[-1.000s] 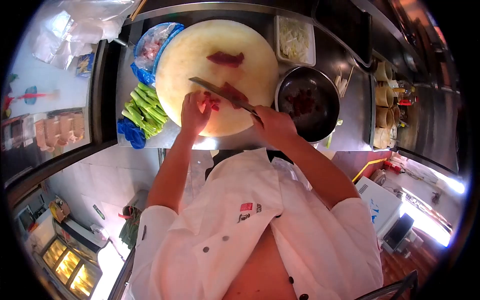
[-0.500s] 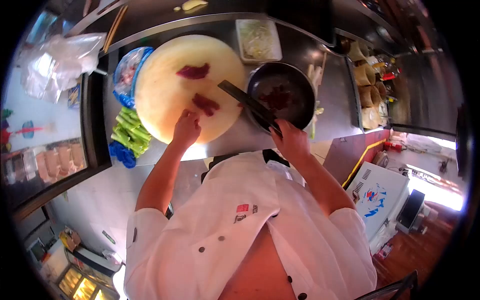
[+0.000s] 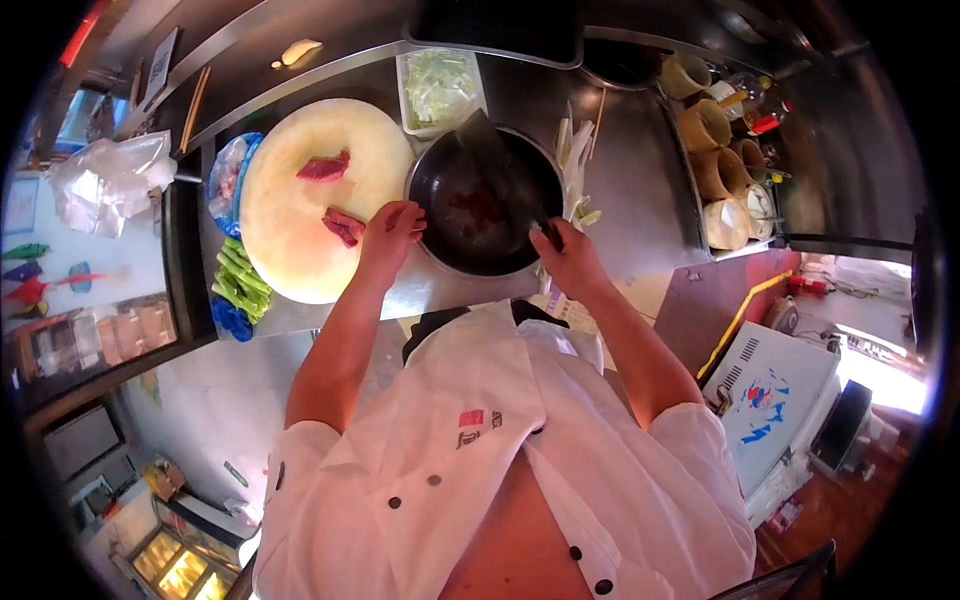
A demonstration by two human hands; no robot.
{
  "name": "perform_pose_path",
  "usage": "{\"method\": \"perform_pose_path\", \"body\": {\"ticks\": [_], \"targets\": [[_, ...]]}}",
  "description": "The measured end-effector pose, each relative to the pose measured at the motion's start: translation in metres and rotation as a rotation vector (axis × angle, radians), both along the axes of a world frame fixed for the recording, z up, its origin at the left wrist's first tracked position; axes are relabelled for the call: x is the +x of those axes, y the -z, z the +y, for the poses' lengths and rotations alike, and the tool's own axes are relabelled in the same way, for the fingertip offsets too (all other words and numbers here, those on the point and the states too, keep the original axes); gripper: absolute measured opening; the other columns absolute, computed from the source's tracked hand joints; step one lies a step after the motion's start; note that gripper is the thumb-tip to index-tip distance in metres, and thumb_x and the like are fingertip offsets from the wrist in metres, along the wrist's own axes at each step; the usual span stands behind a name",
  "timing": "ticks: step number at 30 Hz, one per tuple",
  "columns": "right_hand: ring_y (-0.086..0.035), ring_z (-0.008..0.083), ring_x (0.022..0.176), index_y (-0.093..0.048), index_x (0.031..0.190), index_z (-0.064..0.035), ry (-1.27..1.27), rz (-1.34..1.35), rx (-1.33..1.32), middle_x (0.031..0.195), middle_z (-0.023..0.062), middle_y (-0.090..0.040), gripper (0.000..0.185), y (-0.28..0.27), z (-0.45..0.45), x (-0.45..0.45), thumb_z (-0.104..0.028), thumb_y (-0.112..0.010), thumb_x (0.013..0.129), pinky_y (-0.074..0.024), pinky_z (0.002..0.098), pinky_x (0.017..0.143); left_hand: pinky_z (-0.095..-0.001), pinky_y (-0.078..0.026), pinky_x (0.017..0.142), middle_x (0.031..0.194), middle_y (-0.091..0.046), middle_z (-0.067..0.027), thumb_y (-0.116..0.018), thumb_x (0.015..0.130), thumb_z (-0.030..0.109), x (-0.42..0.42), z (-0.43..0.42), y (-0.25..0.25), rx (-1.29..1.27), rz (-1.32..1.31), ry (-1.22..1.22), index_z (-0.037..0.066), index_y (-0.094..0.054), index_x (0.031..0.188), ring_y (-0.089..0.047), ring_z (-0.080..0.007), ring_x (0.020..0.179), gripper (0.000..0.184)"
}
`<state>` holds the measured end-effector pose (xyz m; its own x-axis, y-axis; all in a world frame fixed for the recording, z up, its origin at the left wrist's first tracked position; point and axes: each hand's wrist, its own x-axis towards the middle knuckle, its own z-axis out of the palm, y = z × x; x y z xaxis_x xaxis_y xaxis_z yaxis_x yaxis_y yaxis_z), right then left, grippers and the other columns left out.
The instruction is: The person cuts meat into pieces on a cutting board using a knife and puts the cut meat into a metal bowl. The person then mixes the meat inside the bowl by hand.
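My right hand (image 3: pixel 572 262) is closed around the handle of a cleaver (image 3: pixel 492 165), whose dark blade hangs over a black pan (image 3: pixel 450 255). Dark red sliced meat (image 3: pixel 472 210) lies in the bottom of the pan, partly behind the blade. At the pan's left rim is my left hand (image 3: pixel 390 238), its fingers curled together; anything inside them is hidden. Left of it stands a round, pale cutting board (image 3: pixel 290 265). One red piece of meat (image 3: pixel 343 227) lies on the board near my left wrist, and another piece of meat (image 3: pixel 323 166) lies farther back.
A white tray of shredded pale vegetable (image 3: pixel 440 88) stands behind the pan. Green stalks (image 3: pixel 240 280) and a blue-edged plastic bag (image 3: pixel 228 170) sit left of the board. White-green stalks (image 3: pixel 572 165) lie right of the pan. Several round containers (image 3: pixel 715 175) line the right side.
Both hands have shifted rightward relative to the board. The cleaver has swung from the board's edge to over the pan. My left hand has left the meat for the pan's rim.
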<state>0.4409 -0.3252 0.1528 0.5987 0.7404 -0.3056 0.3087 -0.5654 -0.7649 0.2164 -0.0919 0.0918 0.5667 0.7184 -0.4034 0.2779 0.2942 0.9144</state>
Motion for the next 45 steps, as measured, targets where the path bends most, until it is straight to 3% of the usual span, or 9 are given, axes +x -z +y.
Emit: {"method": "perform_pose_path", "body": {"ticks": [4,6,12,20,22,27,31,40,45], "targets": [[-0.064,0.0332,0.076,-0.064,0.112,0.0014,0.013,0.185,0.035,0.085,0.0224,-0.067,0.039,0.005,-0.009,0.02,-0.036,-0.068,0.102,-0.0533,0.0421,0.075,-0.0333,-0.061,0.079,0.104,-0.075,-0.0102,-0.065,0.103,0.01,-0.038,0.011,0.03,0.385,0.144,-0.105,0.002,-0.066,0.118,-0.073,-0.0198,0.09,0.017],[-0.061,0.0313,0.074,-0.064,0.112,0.002,0.004,0.143,0.122,0.084,0.021,-0.066,0.039,0.008,-0.012,0.027,-0.036,-0.068,0.103,-0.0527,0.0418,0.074,-0.0339,-0.06,0.077,0.096,-0.073,-0.0121,-0.072,0.095,0.006,-0.061,0.02,0.037,0.887,0.365,0.011,0.003,-0.066,0.119,-0.073,-0.0239,0.084,0.025],[-0.061,0.0333,0.074,-0.064,0.109,0.0028,0.029,0.167,0.027,0.083,0.0197,-0.066,0.037,0.022,-0.026,0.035,-0.034,-0.068,0.102,-0.0515,0.0437,0.073,-0.0475,-0.058,0.089,0.121,-0.066,-0.0201,-0.075,0.086,0.014,-0.038,0.018,0.058,0.953,0.441,0.27,0.004,-0.068,0.114,-0.069,-0.0376,0.099,0.031],[-0.057,0.0269,0.067,-0.063,0.102,0.0005,0.144,0.187,0.01,0.075,0.0145,-0.062,0.034,0.026,-0.045,0.031,-0.033,-0.068,0.102,-0.0494,0.0433,0.066,-0.0483,-0.058,0.08,0.092,-0.074,-0.0177,-0.075,0.088,0.019,-0.026,0.016,0.026,0.77,0.817,0.228,0.007,-0.067,0.092,-0.073,-0.0384,0.089,0.015],[-0.056,0.024,0.065,-0.063,0.101,-0.0002,0.164,0.209,0.011,0.073,0.012,-0.061,0.033,0.038,-0.053,0.031,-0.033,-0.068,0.102,-0.0485,0.0424,0.063,-0.0479,-0.057,0.079,0.092,-0.073,-0.0175,-0.076,0.087,0.017,-0.032,0.019,0.033,1.055,0.632,0.238,0.006,-0.067,0.094,-0.073,-0.0374,0.088,0.016],[-0.051,0.016,0.059,-0.062,0.099,-0.0024,0.241,0.255,0.008,0.068,0.0054,-0.058,0.03,0.027,-0.05,0.018,-0.031,-0.069,0.103,-0.0446,0.0375,0.055,-0.0492,-0.058,0.091,0.115,-0.068,-0.0186,-0.067,0.087,0.012,-0.028,0.014,0.041,0.938,0.7,0.372,0.009,-0.071,0.11,-0.069,-0.0389,0.107,0.024],[-0.047,0.0107,0.053,-0.06,0.097,-0.0052,0.275,0.312,0.05,0.064,0.0005,-0.053,0.026,0.019,-0.048,0.008,-0.029,-0.067,0.105,-0.0389,0.0328,0.048,-0.0497,-0.059,0.088,0.109,-0.067,-0.0162,-0.073,0.086,0.011,-0.04,0.008,0.048,1.079,0.548,0.317,0.012,-0.072,0.108,-0.07,-0.0382,0.099,0.023],[-0.047,0.0115,0.048,-0.057,0.095,-0.0058,0.354,0.28,0.054,0.062,0.0002,-0.05,0.028,0.011,-0.026,-0.018,-0.03,-0.067,0.105,-0.037,0.0339,0.042,-0.0395,-0.061,0.084,0.114,-0.069,-0.0166,-0.07,0.091,0.008,-0.002,-0.005,-0.02,0.695,0.061,0.22,0.005,-0.071,0.116,-0.074,-0.0308,0.096,0.025],[-0.049,0.0142,0.052,-0.057,0.092,-0.0044,0.354,0.239,-0.029,0.064,0.0016,-0.05,0.032,0.005,-0.014,-0.033,-0.032,-0.069,0.103,-0.0398,0.0354,0.047,-0.042,-0.06,0.085,0.116,-0.071,-0.0158,-0.068,0.091,0.006,-0.043,0.039,0.017,0.764,0.241,0.124,0.004,-0.071,0.117,-0.072,-0.0323,0.098,0.026]]}}
